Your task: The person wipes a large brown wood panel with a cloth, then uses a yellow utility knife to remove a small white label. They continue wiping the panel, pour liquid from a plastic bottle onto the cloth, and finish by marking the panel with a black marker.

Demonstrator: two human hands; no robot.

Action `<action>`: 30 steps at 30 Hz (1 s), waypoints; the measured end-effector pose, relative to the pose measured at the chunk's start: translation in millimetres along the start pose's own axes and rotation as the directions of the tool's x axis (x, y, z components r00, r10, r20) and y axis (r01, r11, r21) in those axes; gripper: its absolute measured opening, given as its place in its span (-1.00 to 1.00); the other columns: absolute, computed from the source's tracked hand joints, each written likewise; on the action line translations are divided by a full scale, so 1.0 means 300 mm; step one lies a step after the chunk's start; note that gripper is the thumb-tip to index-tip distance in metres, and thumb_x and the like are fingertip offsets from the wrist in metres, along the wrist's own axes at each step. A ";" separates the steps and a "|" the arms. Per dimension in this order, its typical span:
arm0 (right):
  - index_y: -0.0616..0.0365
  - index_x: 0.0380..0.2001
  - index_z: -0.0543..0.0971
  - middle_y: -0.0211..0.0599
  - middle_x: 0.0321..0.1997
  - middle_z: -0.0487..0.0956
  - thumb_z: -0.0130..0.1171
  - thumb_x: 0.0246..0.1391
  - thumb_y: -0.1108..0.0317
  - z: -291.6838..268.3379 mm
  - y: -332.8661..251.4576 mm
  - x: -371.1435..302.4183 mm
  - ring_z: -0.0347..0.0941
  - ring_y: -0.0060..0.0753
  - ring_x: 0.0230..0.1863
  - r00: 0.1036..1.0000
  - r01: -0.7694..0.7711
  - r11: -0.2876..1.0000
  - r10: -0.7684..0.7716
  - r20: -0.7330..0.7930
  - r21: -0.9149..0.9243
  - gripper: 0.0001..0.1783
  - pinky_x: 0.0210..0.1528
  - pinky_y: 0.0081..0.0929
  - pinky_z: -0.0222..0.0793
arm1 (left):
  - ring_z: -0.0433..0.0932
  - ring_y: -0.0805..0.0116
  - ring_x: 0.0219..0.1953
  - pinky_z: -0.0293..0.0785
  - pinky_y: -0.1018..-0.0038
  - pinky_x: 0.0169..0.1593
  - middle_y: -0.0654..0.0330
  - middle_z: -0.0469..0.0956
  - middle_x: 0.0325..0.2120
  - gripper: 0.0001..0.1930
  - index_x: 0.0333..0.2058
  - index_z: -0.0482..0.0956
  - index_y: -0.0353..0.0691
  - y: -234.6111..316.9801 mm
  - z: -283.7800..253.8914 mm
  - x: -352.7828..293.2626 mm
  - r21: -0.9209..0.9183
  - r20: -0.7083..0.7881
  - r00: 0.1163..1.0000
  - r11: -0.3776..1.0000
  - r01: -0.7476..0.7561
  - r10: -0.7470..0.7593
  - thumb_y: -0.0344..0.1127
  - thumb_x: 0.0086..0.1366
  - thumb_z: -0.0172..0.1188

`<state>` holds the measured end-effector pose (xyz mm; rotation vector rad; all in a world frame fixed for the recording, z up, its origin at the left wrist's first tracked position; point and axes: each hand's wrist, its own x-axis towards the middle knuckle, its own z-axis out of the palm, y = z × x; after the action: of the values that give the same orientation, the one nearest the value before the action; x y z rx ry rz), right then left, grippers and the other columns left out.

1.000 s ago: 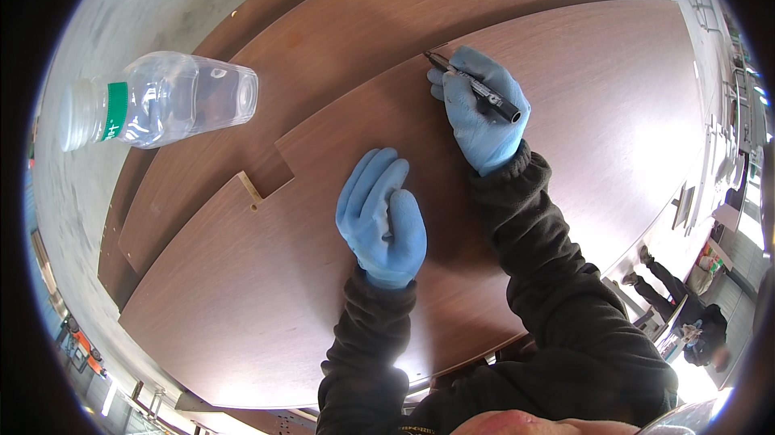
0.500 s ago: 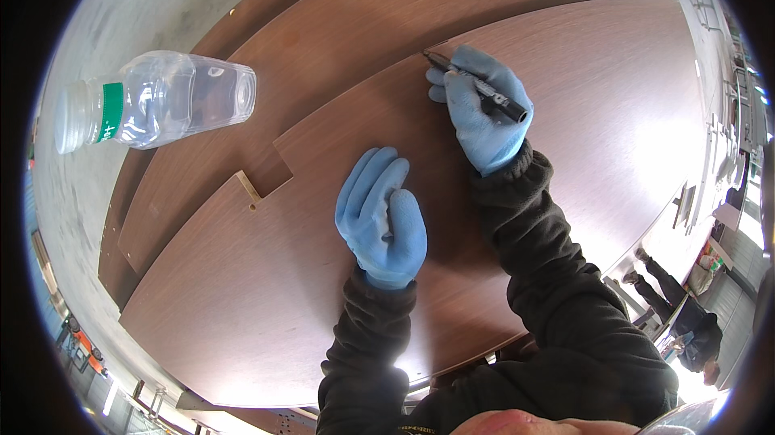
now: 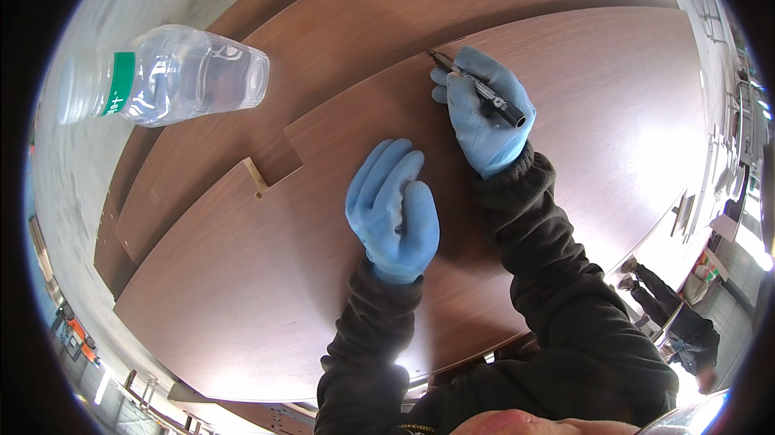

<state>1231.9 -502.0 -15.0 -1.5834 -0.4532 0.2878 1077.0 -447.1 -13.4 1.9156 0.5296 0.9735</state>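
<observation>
My right hand [image 3: 491, 112], in a blue glove, is closed round a black marker pen [image 3: 484, 94]. The pen's tip points up and left, at the far edge of the top brown wood-grain panel [image 3: 218, 298]; whether it touches the surface I cannot tell. My left hand [image 3: 391, 213], gloved the same way, is over the middle of that panel with its fingers stretched out side by side. Its thumb lies close to the forefinger, and I see nothing held there. Left of the hand the panel has a square notch, with a pale, bare edge that has a small hole.
More brown panels [image 3: 355, 11] with curved edges lie beneath and beyond the top one. A clear plastic bottle [image 3: 182, 75] with a green band is at the upper left. At the far right another person [image 3: 686, 338] stands in dark clothes. An orange vehicle [image 3: 77, 338] is at the lower left.
The view has shifted slightly, so the bottle and the panels appear moved. My left hand appears a little farther right. My right hand keeps its hold on the marker near the panel edge.
</observation>
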 end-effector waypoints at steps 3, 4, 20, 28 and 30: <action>0.31 0.07 0.64 -0.10 -0.15 0.78 0.30 0.31 0.55 0.005 0.002 -0.003 0.75 -0.44 -0.22 1.000 0.005 1.000 -0.004 -0.016 0.024 -0.72 -0.12 -0.46 0.70 | 0.74 -0.22 -0.03 0.68 0.08 0.08 -0.23 0.74 -0.08 -0.76 -0.09 0.71 -0.50 -0.004 -0.003 -0.003 0.022 0.007 0.999 0.999 0.036 -0.037 -0.44 0.45 0.16; 0.31 0.07 0.64 -0.10 -0.15 0.78 0.30 0.31 0.55 0.008 0.005 -0.002 0.75 -0.45 -0.22 1.000 -0.001 1.000 0.002 -0.019 0.029 -0.72 -0.12 -0.46 0.70 | 0.74 -0.22 -0.03 0.68 0.09 0.08 -0.23 0.74 -0.07 -0.76 -0.09 0.71 -0.50 -0.004 -0.006 -0.003 0.035 0.013 0.999 0.999 0.033 -0.033 -0.43 0.45 0.16; 0.37 0.09 0.61 0.00 -0.04 0.74 0.24 0.33 0.62 0.095 -0.007 -0.070 0.79 -0.21 -0.02 0.961 0.086 0.991 -0.055 0.272 -0.104 -0.71 0.00 -0.32 0.77 | 0.68 -0.20 -0.23 0.63 0.08 -0.10 -0.20 0.67 -0.23 -0.80 -0.19 0.63 -0.48 0.010 -0.017 0.032 -0.106 0.054 0.994 0.989 0.103 -0.098 -0.41 0.40 0.17; 0.38 0.13 0.58 0.04 0.02 0.72 0.23 0.33 0.65 0.154 0.006 -0.103 0.78 -0.16 0.04 0.928 0.151 0.985 -0.114 0.355 -0.079 -0.68 0.03 -0.31 0.77 | 0.68 -0.09 0.00 0.62 0.13 0.09 -0.05 0.70 -0.10 -0.71 -0.11 0.65 -0.37 0.023 -0.075 -0.042 -0.031 -0.239 0.958 0.987 0.159 -0.161 -0.28 0.58 0.01; 0.38 0.12 0.58 0.05 0.01 0.72 0.24 0.32 0.65 0.166 0.015 -0.107 0.78 -0.16 0.03 0.936 0.195 0.977 -0.161 0.313 -0.082 -0.68 0.01 -0.31 0.77 | 0.68 -0.05 0.08 0.59 0.13 0.21 -0.05 0.72 -0.06 -0.60 -0.07 0.65 -0.38 0.028 -0.084 -0.060 0.010 -0.280 0.947 0.986 0.165 -0.156 -0.16 0.66 -0.08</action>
<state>1181.5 -472.4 -25.6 -1.5996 -0.8618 0.3747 1045.8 -450.4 -6.2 1.7424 0.8565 1.1391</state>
